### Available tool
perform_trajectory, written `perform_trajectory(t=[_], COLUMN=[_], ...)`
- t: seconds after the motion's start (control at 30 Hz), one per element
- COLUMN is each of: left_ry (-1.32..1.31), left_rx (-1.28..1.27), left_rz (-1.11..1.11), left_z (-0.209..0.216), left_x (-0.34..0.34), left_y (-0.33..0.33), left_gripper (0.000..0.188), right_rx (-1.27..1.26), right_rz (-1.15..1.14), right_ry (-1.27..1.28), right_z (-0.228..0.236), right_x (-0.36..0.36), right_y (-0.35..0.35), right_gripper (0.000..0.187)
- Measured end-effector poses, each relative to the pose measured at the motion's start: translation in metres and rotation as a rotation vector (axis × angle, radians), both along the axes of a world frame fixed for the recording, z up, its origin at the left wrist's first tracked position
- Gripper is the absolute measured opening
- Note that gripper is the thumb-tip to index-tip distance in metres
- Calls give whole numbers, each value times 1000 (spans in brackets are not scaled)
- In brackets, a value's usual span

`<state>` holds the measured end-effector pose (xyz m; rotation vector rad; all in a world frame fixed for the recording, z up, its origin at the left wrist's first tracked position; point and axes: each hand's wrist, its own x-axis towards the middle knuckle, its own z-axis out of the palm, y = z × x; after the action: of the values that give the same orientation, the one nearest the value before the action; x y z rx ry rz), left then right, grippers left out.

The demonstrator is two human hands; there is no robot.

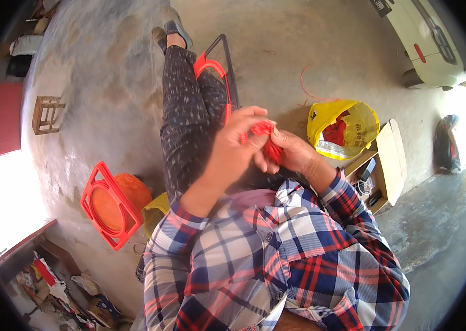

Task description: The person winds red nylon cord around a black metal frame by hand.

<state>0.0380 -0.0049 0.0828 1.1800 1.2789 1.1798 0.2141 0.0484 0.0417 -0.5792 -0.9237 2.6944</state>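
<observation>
Left hand (pixel 238 140) and right hand (pixel 293 151), fingers pinched on red bundle (pixel 265 132), possibly cord; yellow bag (pixel 354 124) near, on floor.

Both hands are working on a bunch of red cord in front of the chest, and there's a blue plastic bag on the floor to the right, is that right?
Not quite. In the head view the plastic bag on the floor to the right is yellow, not blue. The rest holds: the left hand and right hand together hold the bunch of red cord in front of the chest.

A yellow printed bag (pixel 349 129) stands open on the floor, just beside an open cardboard box (pixel 390 160).
</observation>
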Motion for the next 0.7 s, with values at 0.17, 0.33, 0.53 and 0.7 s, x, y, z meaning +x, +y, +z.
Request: perform_trajectory(t=[0.17, 0.33, 0.53, 0.7], left_ry=[-297, 924, 581, 615], left_rx=[75, 299, 5, 204], left_rz=[281, -42, 83, 275], left_z=[-2, -41, -56, -47], left_x=[-42, -60, -33, -40], left_y=[16, 18, 16, 23], left_gripper=[26, 33, 29, 23], right_rx=[20, 744, 1293, 479], right_rz=[-357, -212, -104, -363], right_ry=[18, -345, -396, -263], right_z=[-29, -52, -48, -39], right_x=[3, -30, -41, -24], right_y=[57, 60, 49, 45], right_gripper=[23, 24, 30, 20])
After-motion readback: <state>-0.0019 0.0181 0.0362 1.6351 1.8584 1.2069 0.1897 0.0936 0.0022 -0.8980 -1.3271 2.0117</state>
